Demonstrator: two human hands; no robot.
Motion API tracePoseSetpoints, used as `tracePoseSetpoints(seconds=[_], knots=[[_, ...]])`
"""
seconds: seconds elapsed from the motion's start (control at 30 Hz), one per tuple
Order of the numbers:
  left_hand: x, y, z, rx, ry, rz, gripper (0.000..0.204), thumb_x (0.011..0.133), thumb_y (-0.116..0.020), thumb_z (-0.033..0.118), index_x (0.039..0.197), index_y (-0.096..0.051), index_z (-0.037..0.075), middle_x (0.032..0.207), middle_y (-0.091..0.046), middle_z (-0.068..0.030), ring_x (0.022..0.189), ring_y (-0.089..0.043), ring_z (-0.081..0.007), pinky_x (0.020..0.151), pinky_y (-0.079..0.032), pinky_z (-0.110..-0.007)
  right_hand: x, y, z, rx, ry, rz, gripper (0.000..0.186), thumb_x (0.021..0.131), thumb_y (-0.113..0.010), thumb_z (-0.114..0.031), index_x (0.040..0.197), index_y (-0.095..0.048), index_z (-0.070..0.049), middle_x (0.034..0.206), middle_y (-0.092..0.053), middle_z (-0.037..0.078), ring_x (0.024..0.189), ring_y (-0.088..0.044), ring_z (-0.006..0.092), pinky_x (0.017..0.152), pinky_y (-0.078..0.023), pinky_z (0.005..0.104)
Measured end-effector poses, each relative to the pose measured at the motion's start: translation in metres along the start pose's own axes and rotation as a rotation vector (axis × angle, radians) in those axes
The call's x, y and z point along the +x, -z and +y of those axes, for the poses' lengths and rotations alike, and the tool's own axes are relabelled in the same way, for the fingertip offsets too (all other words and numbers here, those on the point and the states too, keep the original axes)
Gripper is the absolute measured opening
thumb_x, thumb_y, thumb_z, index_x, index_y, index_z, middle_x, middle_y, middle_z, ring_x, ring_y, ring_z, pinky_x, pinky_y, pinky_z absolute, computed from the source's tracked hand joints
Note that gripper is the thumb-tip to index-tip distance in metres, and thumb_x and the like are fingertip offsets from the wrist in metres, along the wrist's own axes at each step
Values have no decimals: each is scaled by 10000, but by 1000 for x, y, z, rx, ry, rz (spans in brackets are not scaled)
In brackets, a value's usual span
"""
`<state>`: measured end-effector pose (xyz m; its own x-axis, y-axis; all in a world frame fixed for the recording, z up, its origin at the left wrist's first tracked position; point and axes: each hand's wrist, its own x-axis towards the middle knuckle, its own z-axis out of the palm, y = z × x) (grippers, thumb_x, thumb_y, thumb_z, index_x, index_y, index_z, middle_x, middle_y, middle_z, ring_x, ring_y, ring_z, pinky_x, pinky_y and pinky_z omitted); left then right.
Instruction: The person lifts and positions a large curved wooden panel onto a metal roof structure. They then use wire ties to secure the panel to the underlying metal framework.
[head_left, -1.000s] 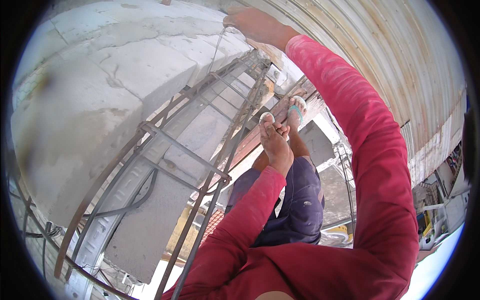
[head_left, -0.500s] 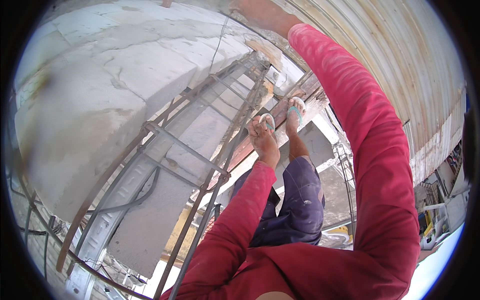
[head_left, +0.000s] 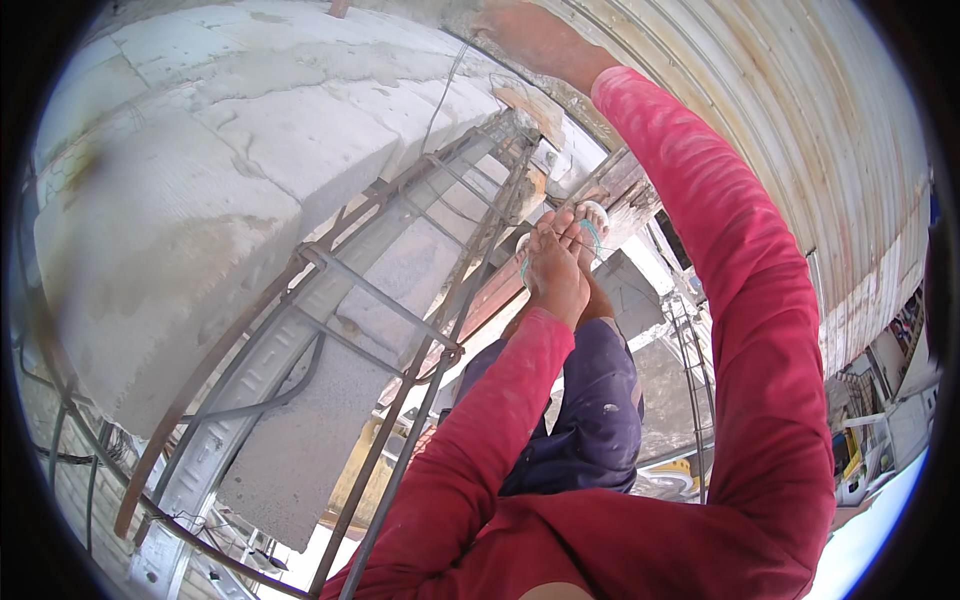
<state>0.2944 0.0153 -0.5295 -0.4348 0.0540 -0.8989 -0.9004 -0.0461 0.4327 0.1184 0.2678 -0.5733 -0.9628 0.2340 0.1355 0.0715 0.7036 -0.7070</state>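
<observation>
My left hand (head_left: 558,268) is raised over my feet, its fingers closed around a thin dark wire (head_left: 590,243). The wire's ends are hard to follow against the sandals. Stretched far forward, my right hand (head_left: 535,42) is by the top of the grey wall, next to the corrugated metal sheet (head_left: 790,130). Its fingers are blurred and run out of view, so what they touch is hidden. To the left of my left hand a rebar cage (head_left: 385,285) of long bars and tied stirrups leans along the wall.
A pale block wall (head_left: 240,190) fills the left side. My feet, in sandals (head_left: 592,212), stand on a narrow reddish plank (head_left: 632,185) high above ground. Another slim rebar cage (head_left: 692,365) stands lower right. A loose wire (head_left: 440,100) hangs at the wall's top.
My left hand has moved slightly right and forward, now covering part of my feet. The right hand has shifted a little right and down in the picture.
</observation>
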Motion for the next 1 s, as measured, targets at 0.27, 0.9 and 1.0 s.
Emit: tracePoseSetpoints(seconds=[0.27, 0.9, 1.0], knots=[[1, 12, -3, 66, -2, -106, 351, 1087, -368, 227, 1385, -479, 78, 1038, -556, 1, 884, -528, -84, 863, -441, -251, 4, -19, 14, -68, -10, 33, 238, 924, -501, -157, 990, -673, -7, 1010, -671, 235, 957, -658, 403, 825, -521, 478], [4, -29, 6, -257, 2, -181, 298, 1092, -387, 177, 1332, -489, 33, 1178, -573, -72, 1081, -577, -169, 1010, -503, -314, -84, 31, -26, 83, -194, -36, 274, 1006, -527, -242, 1107, -651, -20, 1053, -663, 212, 966, -624, 424, 876, -484, 489], [2, -34, 10, -274, 4, -158, 285, 1083, -424, 179, 1324, -494, 45, 1153, -607, -77, 1036, -614, -152, 962, -535, -292, -89, 33, -24, 69, -195, -8, 252, 999, -521, -223, 1073, -646, -17, 1030, -665, 199, 958, -621, 416, 859, -487, 489]])
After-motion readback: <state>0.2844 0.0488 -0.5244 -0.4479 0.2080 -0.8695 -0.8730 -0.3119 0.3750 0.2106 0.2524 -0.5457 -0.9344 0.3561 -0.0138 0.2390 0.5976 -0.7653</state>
